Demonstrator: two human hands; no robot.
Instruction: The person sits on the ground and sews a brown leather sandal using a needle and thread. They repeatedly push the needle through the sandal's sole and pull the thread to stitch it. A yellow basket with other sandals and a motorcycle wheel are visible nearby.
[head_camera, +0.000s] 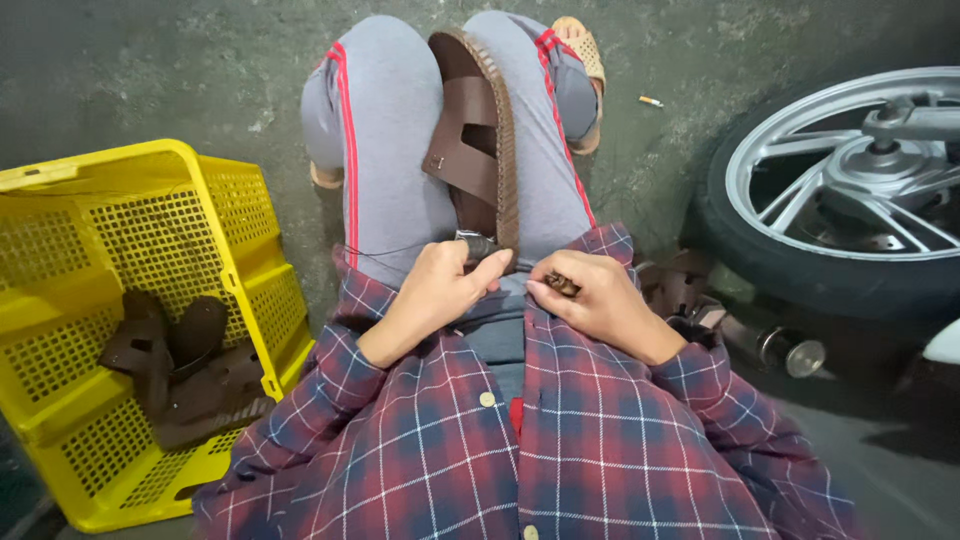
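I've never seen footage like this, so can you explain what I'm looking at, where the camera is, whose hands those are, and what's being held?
There is no machine here: a camera worn on a person's head looks down at their own lap and two bare hands. The person sits low on a concrete floor, knees drawn up, in grey trousers and a plaid shirt. A brown sandal stands on edge between the knees. The left hand pinches its near end, and the right hand holds a small brown piece beside it. On the person's left is a yellow crate with more brown sandal pieces inside. On their right is a motorbike wheel.
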